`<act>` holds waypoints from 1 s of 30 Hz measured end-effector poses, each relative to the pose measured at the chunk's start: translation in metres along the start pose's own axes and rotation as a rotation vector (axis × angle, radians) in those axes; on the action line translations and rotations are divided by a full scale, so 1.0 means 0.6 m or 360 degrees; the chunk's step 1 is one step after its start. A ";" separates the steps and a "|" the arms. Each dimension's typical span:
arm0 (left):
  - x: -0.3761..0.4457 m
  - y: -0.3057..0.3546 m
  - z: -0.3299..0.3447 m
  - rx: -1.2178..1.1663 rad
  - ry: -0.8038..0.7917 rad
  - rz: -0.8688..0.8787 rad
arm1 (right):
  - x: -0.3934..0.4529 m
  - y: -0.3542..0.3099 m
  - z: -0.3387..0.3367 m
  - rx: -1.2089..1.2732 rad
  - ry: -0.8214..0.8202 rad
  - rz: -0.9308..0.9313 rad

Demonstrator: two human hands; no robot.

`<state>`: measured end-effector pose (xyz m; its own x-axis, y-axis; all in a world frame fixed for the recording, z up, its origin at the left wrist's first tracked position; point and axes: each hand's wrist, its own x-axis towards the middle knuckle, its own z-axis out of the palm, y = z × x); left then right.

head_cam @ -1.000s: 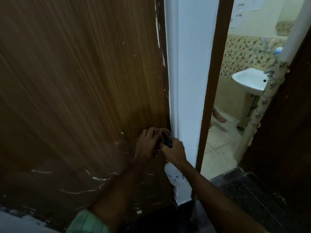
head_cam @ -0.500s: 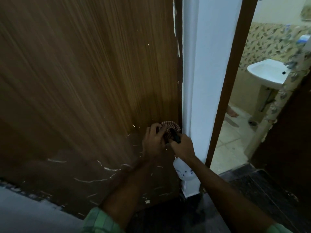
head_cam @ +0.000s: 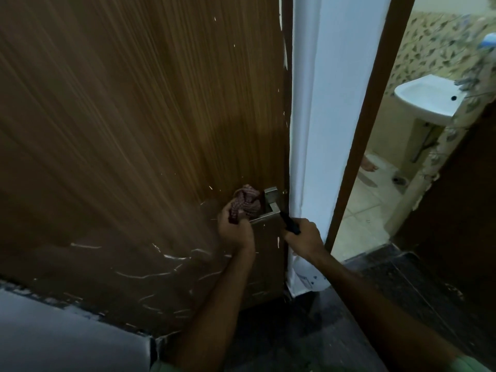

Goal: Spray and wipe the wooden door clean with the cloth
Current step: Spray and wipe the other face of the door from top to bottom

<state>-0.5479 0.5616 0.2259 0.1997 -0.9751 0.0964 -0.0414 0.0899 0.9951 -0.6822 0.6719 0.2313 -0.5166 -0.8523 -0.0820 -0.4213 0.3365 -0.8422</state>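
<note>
Cloth [head_cam: 245, 204]: soft, light, checked fabric, bunched into a wad; conforms to edges, so take it as a ball w/ fingers wrapped round, not by a corner. Left hand [head_cam: 236, 232] holds it that way, grip closed round the wad, pressing it vs. the wooden door [head_cam: 134, 130] at the inner end of the metal lever handle [head_cam: 268, 208], near the door's right edge. Spray bottle [head_cam: 306, 275]: rigid, white body hangs below the right hand [head_cam: 304, 237]; fill level not visible, so weight cannot be judged. Right-hand grip is closed round the dark trigger head [head_cam: 291, 224], nozzle aimed approx. at the handle; probably the correct hold point. Door panel is stiff and fixed. Diff. vs. 0.5 s ago: hands were touching over the handle and hid it; now they are apart and the lever is exposed.
</note>
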 end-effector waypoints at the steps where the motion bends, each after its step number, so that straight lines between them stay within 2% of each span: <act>1: 0.000 -0.003 0.003 -0.0174 0.0077 -0.0180 | -0.001 0.004 0.003 -0.0008 0.0006 0.0008; 4: 0.006 -0.019 -0.002 -0.0409 0.0217 -0.0498 | -0.008 0.006 0.013 -0.0038 -0.0015 0.0024; 7: 0.009 -0.048 -0.017 -0.0485 0.0154 -0.0765 | -0.019 0.001 0.022 -0.0065 -0.0064 0.0048; 11: -0.009 -0.071 -0.033 -0.0639 0.0109 -0.1079 | -0.045 -0.003 0.035 -0.0105 -0.0080 -0.0063; 16: -0.049 -0.046 -0.039 -0.0731 -0.0076 -0.1177 | -0.074 -0.009 0.049 -0.0078 -0.0127 -0.0066; 19: -0.054 -0.033 -0.051 -0.0631 -0.0167 -0.1260 | -0.090 -0.021 0.059 -0.0023 -0.0075 -0.0095; 24: -0.052 -0.025 -0.071 -0.0698 -0.0259 -0.1269 | -0.107 -0.037 0.055 0.0014 0.0002 -0.0039; 30: -0.074 -0.031 -0.018 -0.0715 -0.0090 -0.1278 | -0.127 -0.039 0.039 0.0048 0.0069 -0.0050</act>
<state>-0.5453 0.6057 0.2037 -0.0444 -0.7862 -0.6163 0.4752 -0.5593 0.6792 -0.6158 0.7195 0.2450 -0.5357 -0.8438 -0.0328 -0.4152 0.2970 -0.8598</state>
